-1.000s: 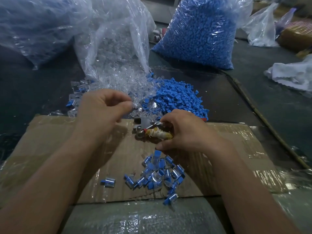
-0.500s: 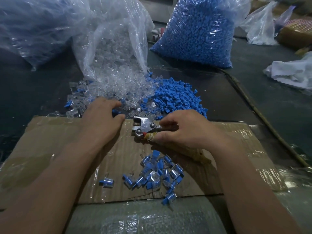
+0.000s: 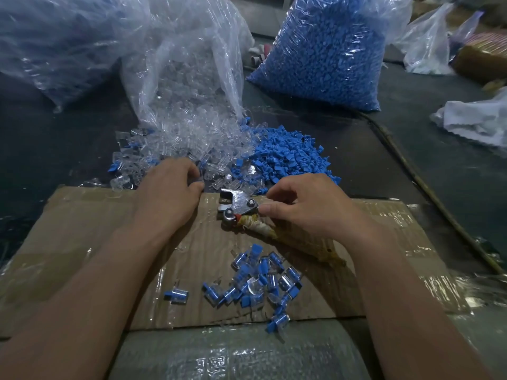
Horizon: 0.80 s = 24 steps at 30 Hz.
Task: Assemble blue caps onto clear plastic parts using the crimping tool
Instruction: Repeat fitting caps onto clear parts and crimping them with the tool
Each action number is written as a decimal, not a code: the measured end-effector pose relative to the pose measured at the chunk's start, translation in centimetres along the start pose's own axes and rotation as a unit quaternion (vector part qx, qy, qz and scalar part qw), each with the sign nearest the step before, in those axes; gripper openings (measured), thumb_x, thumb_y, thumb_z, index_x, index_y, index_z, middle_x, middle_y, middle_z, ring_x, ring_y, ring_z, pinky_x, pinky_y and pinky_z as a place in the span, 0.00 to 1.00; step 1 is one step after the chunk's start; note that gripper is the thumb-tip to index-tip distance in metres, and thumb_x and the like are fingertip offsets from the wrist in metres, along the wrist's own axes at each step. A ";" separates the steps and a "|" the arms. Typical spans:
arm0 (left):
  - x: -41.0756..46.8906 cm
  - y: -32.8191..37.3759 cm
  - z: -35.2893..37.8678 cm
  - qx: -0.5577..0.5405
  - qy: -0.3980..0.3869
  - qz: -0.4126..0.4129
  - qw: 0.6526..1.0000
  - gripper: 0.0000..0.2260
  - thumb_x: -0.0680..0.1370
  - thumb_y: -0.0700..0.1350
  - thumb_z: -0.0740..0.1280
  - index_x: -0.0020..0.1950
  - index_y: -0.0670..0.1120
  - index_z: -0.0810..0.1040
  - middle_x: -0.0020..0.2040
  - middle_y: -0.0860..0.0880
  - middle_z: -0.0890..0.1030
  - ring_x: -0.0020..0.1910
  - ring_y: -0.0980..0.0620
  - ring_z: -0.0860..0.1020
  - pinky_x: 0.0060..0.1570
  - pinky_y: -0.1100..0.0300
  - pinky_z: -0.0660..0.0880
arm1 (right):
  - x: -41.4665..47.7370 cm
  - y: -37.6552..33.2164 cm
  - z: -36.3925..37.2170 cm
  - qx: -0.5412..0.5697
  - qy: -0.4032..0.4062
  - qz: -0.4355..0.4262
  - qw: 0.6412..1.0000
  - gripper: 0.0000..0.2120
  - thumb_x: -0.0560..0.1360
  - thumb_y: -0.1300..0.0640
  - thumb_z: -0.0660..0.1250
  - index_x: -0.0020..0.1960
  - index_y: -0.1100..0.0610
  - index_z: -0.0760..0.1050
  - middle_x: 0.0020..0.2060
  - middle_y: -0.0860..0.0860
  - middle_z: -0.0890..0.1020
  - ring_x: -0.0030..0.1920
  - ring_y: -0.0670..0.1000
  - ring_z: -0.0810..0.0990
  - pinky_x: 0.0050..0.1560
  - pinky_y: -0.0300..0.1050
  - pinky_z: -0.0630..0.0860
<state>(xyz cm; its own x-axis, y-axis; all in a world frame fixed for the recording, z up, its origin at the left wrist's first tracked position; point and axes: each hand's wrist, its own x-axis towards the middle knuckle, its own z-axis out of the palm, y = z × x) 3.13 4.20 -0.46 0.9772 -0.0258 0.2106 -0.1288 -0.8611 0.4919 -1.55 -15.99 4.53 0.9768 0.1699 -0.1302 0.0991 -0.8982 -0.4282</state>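
Observation:
My left hand [image 3: 170, 196] rests at the near edge of the clear plastic parts [image 3: 186, 144], fingers curled, with a small blue cap [image 3: 198, 183] pinched at the thumb tip. My right hand [image 3: 310, 207] grips the crimping tool [image 3: 237, 205] just behind its metal head. The tool lies on the cardboard, and its cloth-wrapped handles [image 3: 299, 239] run back under my palm. Its jaws point left and nothing shows between them. Loose blue caps [image 3: 288, 157] are heaped behind the tool. Several assembled pieces [image 3: 258, 281] lie in front of my hands, one [image 3: 177, 294] apart to the left.
The taped cardboard sheet [image 3: 82, 229] covers the near table. A torn clear bag [image 3: 189, 64] spills the clear parts, and a full bag of blue caps [image 3: 323, 50] stands behind. More plastic bags [image 3: 55, 42] sit far left. White cloth [image 3: 477, 119] lies at right.
My left hand came down from above the cardboard to the edge of the clear parts. My right hand slid back along the tool, uncovering its metal head.

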 end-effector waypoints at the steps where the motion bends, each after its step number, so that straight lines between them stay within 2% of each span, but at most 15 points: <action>1: 0.1 0.0 0.0 0.002 -0.005 0.000 1.000 0.05 0.75 0.45 0.66 0.49 0.47 0.78 0.50 0.45 0.79 0.50 0.46 0.75 0.49 0.54 0.68 | 0.0 0.0 0.0 0.000 0.000 0.000 1.000 0.19 0.68 0.37 0.65 0.51 0.48 0.78 0.45 0.44 0.80 0.46 0.45 0.76 0.49 0.46 0.75; 5: 0.3 0.0 0.1 0.018 -0.028 -0.005 0.999 0.07 0.76 0.45 0.65 0.51 0.46 0.78 0.50 0.44 0.78 0.51 0.44 0.75 0.51 0.52 0.69 | 0.0 0.0 0.0 -0.006 -0.002 0.000 1.000 0.18 0.68 0.37 0.65 0.51 0.48 0.78 0.44 0.44 0.80 0.46 0.44 0.76 0.49 0.45 0.75; 10: 0.2 0.2 0.2 0.019 -0.033 0.007 0.999 0.02 0.77 0.45 0.63 0.46 0.49 0.75 0.49 0.45 0.77 0.52 0.44 0.74 0.53 0.52 0.68 | -0.1 0.0 -0.1 0.003 -0.005 0.000 1.000 0.18 0.69 0.38 0.65 0.51 0.49 0.78 0.45 0.44 0.80 0.46 0.44 0.76 0.51 0.46 0.75; 12: 0.0 0.3 0.1 -0.010 -0.022 0.006 1.000 0.03 0.78 0.44 0.63 0.44 0.49 0.73 0.49 0.45 0.77 0.50 0.46 0.73 0.52 0.52 0.68 | -0.1 0.0 -0.1 0.002 -0.004 0.001 1.000 0.18 0.69 0.38 0.65 0.52 0.48 0.78 0.45 0.44 0.80 0.47 0.45 0.76 0.51 0.47 0.75; 13: -0.1 0.5 -0.1 -0.061 -0.008 -0.008 0.998 0.04 0.77 0.44 0.64 0.43 0.48 0.73 0.48 0.46 0.77 0.47 0.48 0.74 0.51 0.53 0.69 | -0.1 0.0 -0.1 0.003 0.001 0.000 1.000 0.18 0.69 0.38 0.65 0.52 0.49 0.78 0.46 0.44 0.80 0.47 0.45 0.77 0.51 0.47 0.75; 15: -0.6 1.2 -0.8 -0.246 -0.001 -0.068 0.967 0.02 0.76 0.42 0.65 0.44 0.44 0.76 0.44 0.47 0.79 0.42 0.51 0.76 0.47 0.56 0.72 | -0.1 -0.2 -0.2 0.016 0.032 -0.013 0.999 0.16 0.70 0.40 0.66 0.51 0.50 0.78 0.44 0.43 0.80 0.46 0.44 0.77 0.51 0.44 0.74; 17: -1.4 2.1 -1.9 -0.412 -0.016 -0.101 0.906 0.03 0.74 0.41 0.67 0.47 0.43 0.78 0.41 0.47 0.80 0.37 0.56 0.77 0.39 0.62 0.74 | -0.2 -0.5 -0.2 0.051 0.090 -0.041 0.994 0.10 0.71 0.45 0.68 0.48 0.50 0.79 0.40 0.42 0.79 0.43 0.42 0.76 0.48 0.39 0.73; 19: -2.0 2.8 -2.5 -0.469 -0.048 -0.110 0.875 0.04 0.74 0.41 0.67 0.47 0.44 0.78 0.39 0.48 0.80 0.35 0.57 0.77 0.35 0.64 0.75 | -0.5 -1.1 -0.1 0.107 0.134 -0.067 0.983 0.04 0.71 0.50 0.69 0.44 0.48 0.78 0.36 0.39 0.77 0.41 0.39 0.76 0.44 0.32 0.72; 21: -2.6 3.5 -2.8 -0.487 -0.080 -0.103 0.864 0.02 0.73 0.41 0.66 0.45 0.45 0.77 0.38 0.49 0.79 0.37 0.56 0.78 0.39 0.62 0.77 | -0.7 -2.0 0.3 0.162 0.147 -0.084 0.972 0.05 0.69 0.52 0.71 0.43 0.48 0.76 0.36 0.39 0.77 0.40 0.39 0.77 0.44 0.30 0.73; 24: -3.4 4.7 -2.7 -0.550 -0.113 -0.101 0.822 0.05 0.69 0.41 0.67 0.44 0.43 0.76 0.39 0.46 0.79 0.38 0.53 0.78 0.42 0.60 0.78 | -0.8 -3.1 1.4 0.196 0.131 -0.096 0.967 0.11 0.67 0.51 0.72 0.48 0.54 0.78 0.39 0.44 0.80 0.41 0.42 0.78 0.46 0.37 0.76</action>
<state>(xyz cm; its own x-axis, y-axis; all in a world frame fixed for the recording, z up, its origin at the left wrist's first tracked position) -1.23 1.66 3.45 0.9876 -0.1397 -0.0710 0.0876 0.1160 0.9894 -2.93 -12.76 4.77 0.9674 0.1629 0.1939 0.2532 -0.6294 -0.7347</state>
